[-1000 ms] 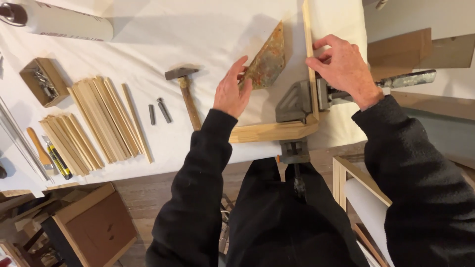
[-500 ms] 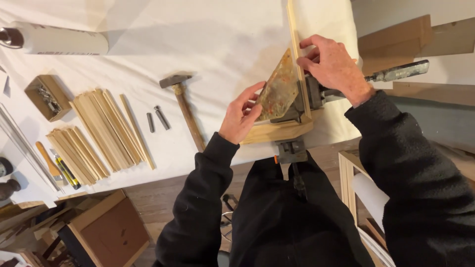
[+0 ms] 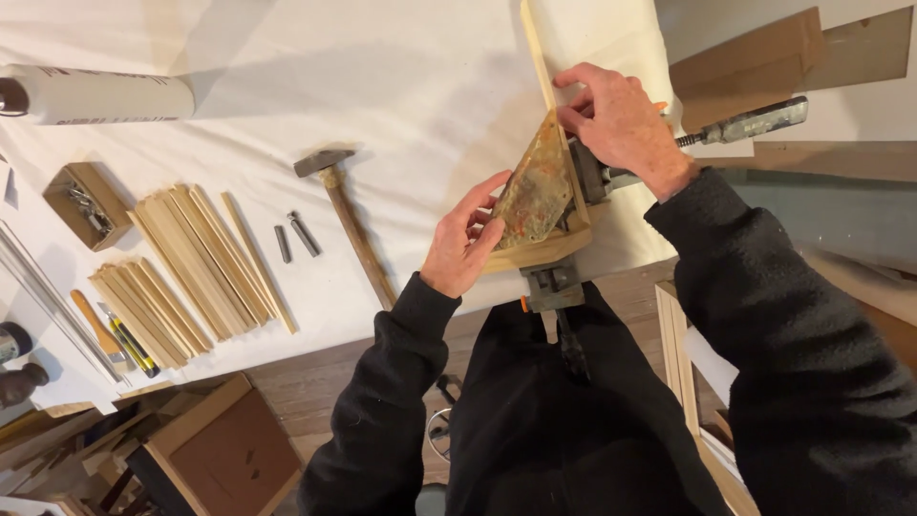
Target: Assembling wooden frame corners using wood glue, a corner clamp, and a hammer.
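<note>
Two pale wooden strips meet in a corner (image 3: pixel 564 244) held in a metal corner clamp (image 3: pixel 552 284) at the table's near edge. A stained, brownish triangular plate (image 3: pixel 535 191) lies over that corner. My left hand (image 3: pixel 466 239) presses its fingertips on the plate's left edge. My right hand (image 3: pixel 621 124) rests on the upright wooden strip (image 3: pixel 537 57) and the plate's top, beside the clamp's screw handle (image 3: pixel 750 122).
A hammer (image 3: pixel 349 215) lies left of my hands on the white cloth (image 3: pixel 287 76). Further left are two metal pins (image 3: pixel 294 236), bundles of wooden wedges (image 3: pixel 196 263), a small wooden box (image 3: pixel 86 203), a white tube (image 3: pixel 95 96) and pencils (image 3: pixel 119 339). A cardboard box (image 3: pixel 224 449) stands on the floor.
The triangular plate has been brought down from above the corner onto it. My left hand followed to its left edge, and my right hand settled at its top.
</note>
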